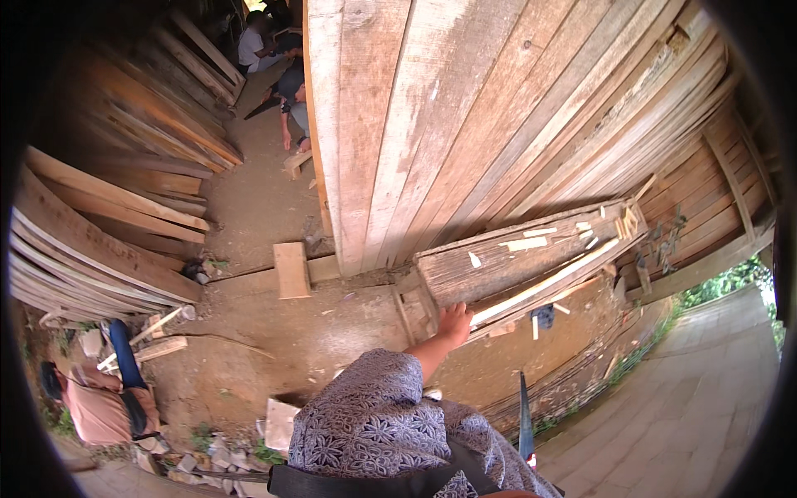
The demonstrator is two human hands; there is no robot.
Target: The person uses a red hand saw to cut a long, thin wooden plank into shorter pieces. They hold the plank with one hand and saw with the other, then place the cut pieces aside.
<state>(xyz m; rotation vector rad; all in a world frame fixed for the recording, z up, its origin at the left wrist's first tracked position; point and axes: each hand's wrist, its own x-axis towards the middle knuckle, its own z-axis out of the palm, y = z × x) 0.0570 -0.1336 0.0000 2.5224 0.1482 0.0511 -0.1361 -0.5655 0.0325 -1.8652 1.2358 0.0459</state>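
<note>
Planks [531,266] in a weathered stack lean against the tall wall of upright boards [398,124], and one hand [455,322] reaches to the stack's lower end, fingers curled onto it; which hand, and the other's state, I cannot tell. Loose offcuts [525,243] on top could slide off if the stack tips.
</note>
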